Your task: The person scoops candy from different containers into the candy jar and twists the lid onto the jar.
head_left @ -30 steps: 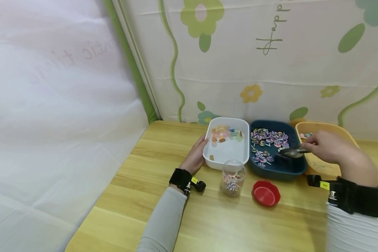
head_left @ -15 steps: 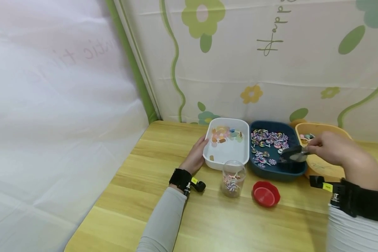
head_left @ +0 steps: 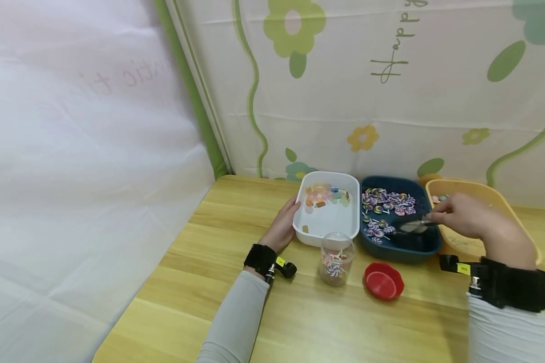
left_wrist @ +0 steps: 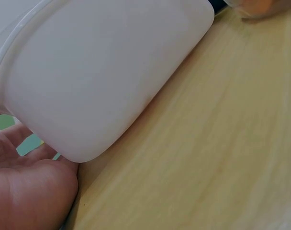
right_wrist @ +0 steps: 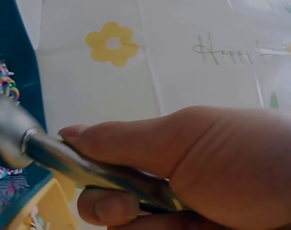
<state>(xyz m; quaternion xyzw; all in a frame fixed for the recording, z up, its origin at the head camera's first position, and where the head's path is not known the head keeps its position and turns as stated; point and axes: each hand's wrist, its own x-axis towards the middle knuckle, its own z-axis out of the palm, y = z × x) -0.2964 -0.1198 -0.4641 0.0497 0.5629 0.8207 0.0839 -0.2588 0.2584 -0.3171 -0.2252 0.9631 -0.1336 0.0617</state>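
Observation:
My right hand [head_left: 470, 219] grips the handle of a metal scoop [head_left: 415, 226]. The scoop's head is down in the dark blue tray [head_left: 401, 256], among small swirl lollipop pieces [head_left: 387, 200]. In the right wrist view, thumb and fingers wrap the shiny handle [right_wrist: 73, 163]; whatever lies in the scoop is hidden. My left hand [head_left: 280, 224] holds the white tray [head_left: 329, 229] at its left side, with fingertips at the rim. Pastel candy-like pieces [head_left: 320, 194] lie in that tray. In front of it stands a clear plastic jar [head_left: 337, 259], partly filled with lollipop pieces.
A red scalloped lid [head_left: 383, 281] lies on the wooden table [head_left: 327, 327], right of the jar. The yellow tray [head_left: 463, 242], holding a few small pieces, adjoins the blue one on the right. A flower-printed curtain [head_left: 327, 106] hangs behind the trays.
My right hand has drawn the scoop slightly right, then back left and down toward the near lollipop pieces in the blue tray. The left hand stays on the white tray.

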